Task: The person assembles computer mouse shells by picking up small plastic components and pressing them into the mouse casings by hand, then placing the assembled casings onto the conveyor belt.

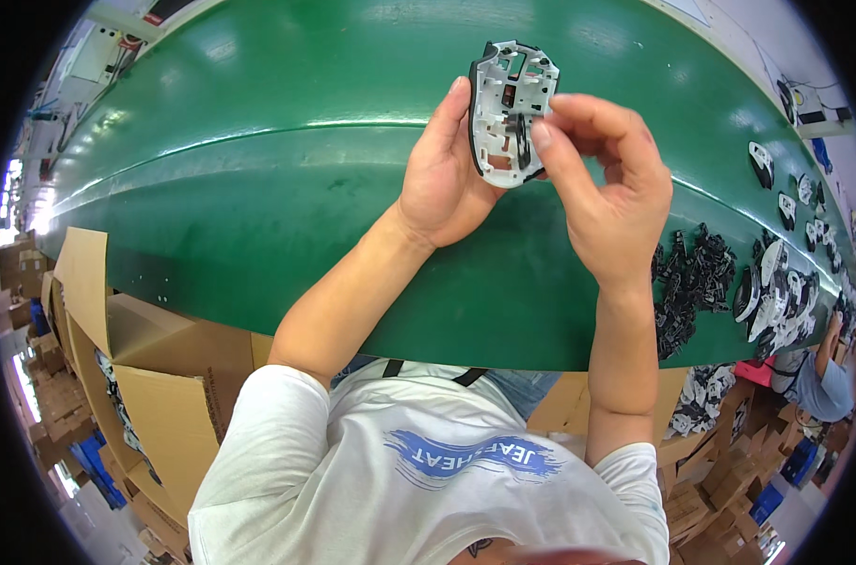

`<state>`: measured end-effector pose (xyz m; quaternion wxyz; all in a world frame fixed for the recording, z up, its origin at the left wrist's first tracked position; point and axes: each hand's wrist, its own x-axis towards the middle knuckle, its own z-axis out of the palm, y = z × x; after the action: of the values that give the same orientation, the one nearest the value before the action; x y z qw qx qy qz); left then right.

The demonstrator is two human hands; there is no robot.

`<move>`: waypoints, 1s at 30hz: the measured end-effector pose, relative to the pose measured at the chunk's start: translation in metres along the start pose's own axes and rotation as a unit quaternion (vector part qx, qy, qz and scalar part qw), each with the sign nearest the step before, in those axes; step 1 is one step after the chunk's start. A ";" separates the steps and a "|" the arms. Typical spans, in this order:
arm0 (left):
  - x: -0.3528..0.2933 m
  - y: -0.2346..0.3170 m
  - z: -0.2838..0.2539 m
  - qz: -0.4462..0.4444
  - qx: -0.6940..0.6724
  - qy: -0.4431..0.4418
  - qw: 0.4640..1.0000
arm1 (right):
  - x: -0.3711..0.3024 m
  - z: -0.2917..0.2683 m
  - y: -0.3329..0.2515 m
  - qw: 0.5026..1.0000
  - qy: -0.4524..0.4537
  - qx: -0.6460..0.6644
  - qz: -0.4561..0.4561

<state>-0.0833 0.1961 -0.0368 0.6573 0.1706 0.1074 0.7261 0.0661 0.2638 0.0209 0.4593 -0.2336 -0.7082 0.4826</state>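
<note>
My left hand (444, 179) holds a computer mouse shell (496, 141) above the green table, fingers behind it and thumb along its left edge. The shell's inside faces me: pale grey plastic with posts and slots, rimmed in black. A narrow dark strip (523, 141) stands upright in its lower middle. At the shell's right edge is my right hand (616, 174), with thumb and forefinger drawn close together and the other fingers curled. The thumb tip is beside the dark strip; whatever lies between the fingertips is too small to make out.
To the right on the green table (258, 226) lies a pile of small black parts (691, 282), with a heap of white-and-black shells (781, 292) beyond. Open cardboard boxes (169, 405) stand below the near edge at left. Another person (823, 377) is at far right.
</note>
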 end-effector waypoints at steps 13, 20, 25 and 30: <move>-0.019 -0.009 0.007 -0.013 0.254 0.098 0.962 | 0.000 0.002 0.052 0.928 0.040 -0.264 -0.261; -0.015 -0.013 0.001 -0.023 0.277 0.082 0.957 | -0.003 0.004 0.064 0.937 0.038 -0.239 -0.253; -0.016 -0.014 -0.009 -0.041 0.306 0.096 0.946 | -0.004 -0.002 0.061 0.954 -0.030 -0.244 -0.169; -0.014 -0.014 0.000 -0.024 0.170 0.113 0.979 | -0.002 -0.010 0.057 0.961 0.007 -0.224 -0.164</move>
<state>-0.0694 0.1840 -0.0438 0.6199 0.1940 0.3070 0.6956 0.0698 0.2911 -0.0305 0.4729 -0.2141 -0.8238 0.2279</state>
